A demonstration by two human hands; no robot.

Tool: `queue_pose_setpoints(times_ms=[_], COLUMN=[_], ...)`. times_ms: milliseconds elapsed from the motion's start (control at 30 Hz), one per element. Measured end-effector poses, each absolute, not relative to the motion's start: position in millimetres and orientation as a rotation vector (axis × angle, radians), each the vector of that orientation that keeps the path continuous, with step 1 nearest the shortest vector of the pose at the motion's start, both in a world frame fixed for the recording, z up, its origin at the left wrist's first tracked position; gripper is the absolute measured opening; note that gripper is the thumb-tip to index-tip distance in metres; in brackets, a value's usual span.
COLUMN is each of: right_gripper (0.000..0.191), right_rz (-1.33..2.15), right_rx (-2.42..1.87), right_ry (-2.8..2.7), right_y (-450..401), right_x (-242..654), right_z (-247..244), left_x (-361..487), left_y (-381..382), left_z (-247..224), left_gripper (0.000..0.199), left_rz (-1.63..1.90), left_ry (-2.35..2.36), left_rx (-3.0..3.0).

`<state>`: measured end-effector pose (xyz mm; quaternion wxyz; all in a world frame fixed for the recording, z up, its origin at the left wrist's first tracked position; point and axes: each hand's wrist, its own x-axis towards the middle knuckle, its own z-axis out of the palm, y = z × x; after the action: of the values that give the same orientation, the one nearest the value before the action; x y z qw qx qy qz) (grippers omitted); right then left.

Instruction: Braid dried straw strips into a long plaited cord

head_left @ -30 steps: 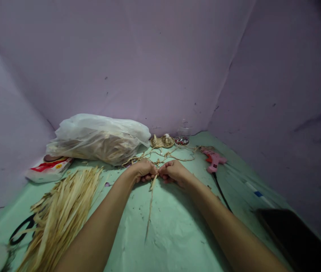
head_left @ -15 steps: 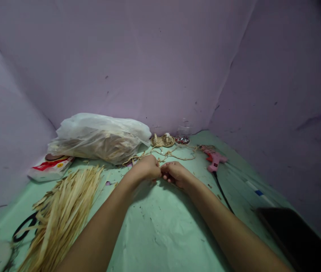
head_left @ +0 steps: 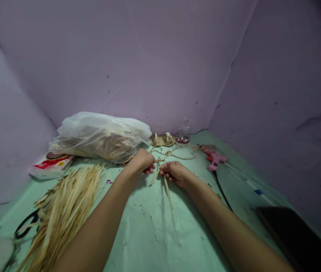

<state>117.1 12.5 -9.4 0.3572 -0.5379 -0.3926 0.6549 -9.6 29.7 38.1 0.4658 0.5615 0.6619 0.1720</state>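
Observation:
My left hand (head_left: 142,162) is closed, its thumb and index finger pinching at a thin twisted straw cord (head_left: 155,177). A short end of this cord hangs down between my hands. My right hand (head_left: 174,173) is closed too, its fingertips pinching a pale straw strand (head_left: 168,192). That strand dangles toward me and thins to a fine tip above the table. Beyond my hands, more of the twisted cord (head_left: 184,158) lies in loose loops. What lies inside the curled fingers is partly hidden.
A bundle of dry straw strips (head_left: 67,204) lies at left over black-handled scissors (head_left: 26,224). Behind are a stuffed plastic bag (head_left: 104,132), a red-and-white packet (head_left: 51,166), a woven straw piece (head_left: 162,139) and a tub of beads (head_left: 182,139). At right are a pink glue gun (head_left: 215,158) and dark tablet-like slab (head_left: 293,234).
My hands, together before, have drawn apart, the left one moving slightly left and up. The cord end and the long dangling strand now show between and below them.

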Motion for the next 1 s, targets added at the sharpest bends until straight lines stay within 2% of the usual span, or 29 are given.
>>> queue_pose_setpoints(times_ms=[133,300,400,600,767,1000], right_gripper=[0.016,0.012,0.008,0.015,0.019,0.024], right_rz=[1.704,1.642,1.378,0.444,0.348,0.102], right_rx=[-1.376,-1.423,-1.533,-1.672,-1.912,-1.966], right_ry=[-1.014,-1.203,-1.525,-2.117,-2.114,-2.158], right_y=[11.3,11.3,12.5,6.3,-3.0,-12.4], right_x=[117.4,119.6,122.3,123.3,115.6,103.0], right_z=[-7.6,-6.2,-7.9,2.3,18.1,19.4], left_x=[-1.9,-5.5,-5.9,0.4,1.9,-5.0], left_y=[32.9,33.2,31.7,29.0,28.4,37.0], left_z=[18.7,12.5,12.3,10.5,14.8,8.4], left_gripper=[0.015,0.017,0.017,0.015,0.017,0.019], left_rz=[0.362,0.294,0.322,0.421,0.372,0.281], left_ry=[1.396,1.341,1.44,1.553,1.581,1.43], left_rx=[1.11,1.137,1.289,1.437,1.261,1.06])
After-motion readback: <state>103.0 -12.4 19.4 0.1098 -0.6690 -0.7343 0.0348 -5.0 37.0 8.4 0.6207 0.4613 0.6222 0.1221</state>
